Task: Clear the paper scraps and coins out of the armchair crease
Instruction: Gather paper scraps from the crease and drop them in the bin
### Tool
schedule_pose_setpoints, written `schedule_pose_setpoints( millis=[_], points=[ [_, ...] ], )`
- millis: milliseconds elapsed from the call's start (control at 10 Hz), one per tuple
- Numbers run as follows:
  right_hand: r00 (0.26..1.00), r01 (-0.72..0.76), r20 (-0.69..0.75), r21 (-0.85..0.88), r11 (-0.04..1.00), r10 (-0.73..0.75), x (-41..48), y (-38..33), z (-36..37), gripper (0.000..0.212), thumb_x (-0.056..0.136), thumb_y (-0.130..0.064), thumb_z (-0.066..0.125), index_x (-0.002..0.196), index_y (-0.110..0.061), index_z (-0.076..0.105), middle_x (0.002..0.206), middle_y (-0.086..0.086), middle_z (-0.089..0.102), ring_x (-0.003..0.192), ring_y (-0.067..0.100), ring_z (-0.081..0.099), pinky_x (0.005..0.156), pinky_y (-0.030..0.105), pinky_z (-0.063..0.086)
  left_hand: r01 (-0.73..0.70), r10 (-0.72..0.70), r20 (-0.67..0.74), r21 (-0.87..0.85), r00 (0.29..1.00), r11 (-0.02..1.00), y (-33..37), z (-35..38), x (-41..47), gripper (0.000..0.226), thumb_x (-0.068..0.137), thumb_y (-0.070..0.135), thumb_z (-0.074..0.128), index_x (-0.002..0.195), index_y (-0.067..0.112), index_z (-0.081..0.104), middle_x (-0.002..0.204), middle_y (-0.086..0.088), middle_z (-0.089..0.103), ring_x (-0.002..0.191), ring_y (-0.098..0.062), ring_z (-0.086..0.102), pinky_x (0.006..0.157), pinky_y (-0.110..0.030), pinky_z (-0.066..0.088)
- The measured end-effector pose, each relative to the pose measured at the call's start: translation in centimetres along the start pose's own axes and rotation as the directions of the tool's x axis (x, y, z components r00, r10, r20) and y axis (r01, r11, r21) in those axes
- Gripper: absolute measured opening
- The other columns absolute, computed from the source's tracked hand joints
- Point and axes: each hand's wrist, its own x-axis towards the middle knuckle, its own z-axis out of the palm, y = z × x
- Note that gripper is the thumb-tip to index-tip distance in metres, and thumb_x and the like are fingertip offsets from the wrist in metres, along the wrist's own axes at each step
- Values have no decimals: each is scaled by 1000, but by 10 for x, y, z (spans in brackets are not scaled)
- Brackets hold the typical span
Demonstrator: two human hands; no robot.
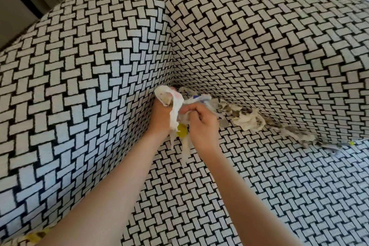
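At the corner of the black-and-white basket-weave fabric armchair (99, 70), your left hand (161, 119) grips a wad of crumpled white paper scraps (171, 99). Your right hand (201, 126) pinches the same wad. More torn scraps (247, 120) lie along the seat crease to the right. A grey round coin (224, 124) lies just beside your right hand.

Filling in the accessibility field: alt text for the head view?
The left hand and right hand together grip a wad of white paper scraps in the back corner of a black-and-white woven-pattern armchair. More loose scraps and a coin lie along the crease to the right.
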Motion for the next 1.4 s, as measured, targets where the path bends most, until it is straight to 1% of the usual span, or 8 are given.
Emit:
schedule_pose_setpoints(
  millis=[300,400,600,800,1000,1100,1300,1400],
  points=[
    [950,-298,136,139,945,280,31,-10,-4,27,99,-23,38,123,-14,46,102,-11,47,98,6,43,80,16,38,44,-31,218,-55,976,998,28,3,-14,37,100,12,27,65,24,28,49,-6,45,31,11,45,49,-14,32],
    [922,-383,117,146,912,369,36,-13,5,18,98,-20,42,87,-9,52,80,-7,49,81,10,50,62,13,40,80,-44,203,-175,978,981,26,13,-5,27,92,10,41,65,17,38,38,6,51,47,-1,50,52,-15,37],
    [880,-464,98,392,794,465,23,0,3,32,97,-3,36,70,-20,41,63,-1,48,54,4,50,54,18,40,164,-72,279,-323,957,932,21,15,-4,69,83,61,33,126,11,51,115,-12,64,100,-17,64,85,-29,51],
    [857,-412,-100,456,789,505,16,-3,15,25,90,-4,50,114,-4,57,95,10,64,86,25,63,69,30,53,192,-201,-59,-121,978,974,-19,17,-1,30,99,10,37,126,-1,45,100,-1,50,111,-20,43,68,-12,43],
    [790,-389,-46,733,558,611,27,-28,5,16,93,-19,51,91,-4,57,71,5,56,57,15,53,37,12,42,203,-221,-83,-184,972,962,-13,27,5,16,99,19,37,95,13,51,93,-3,49,102,-20,49,84,-28,38],
    [779,-384,4,794,471,628,26,-40,8,25,91,-25,53,71,-10,54,58,1,56,50,14,55,43,17,47,242,-265,-29,-324,964,915,-11,35,-5,39,100,23,33,138,12,35,132,-2,42,128,-20,38,99,-20,32],
    [979,-120,-178,-96,988,102,12,-27,23,39,98,-29,29,94,-9,61,97,2,52,98,20,46,94,39,33,162,-134,93,-659,987,735,-5,38,-10,35,95,45,32,93,23,59,73,6,66,74,-11,61,67,-26,53],
    [980,99,-76,-624,775,-186,10,-8,22,51,96,-37,16,120,-11,53,135,6,41,125,24,33,105,44,18,126,-112,67,-708,991,695,-11,27,-12,28,95,36,37,94,19,60,82,1,67,78,-11,63,66,-23,54]
  ],
)
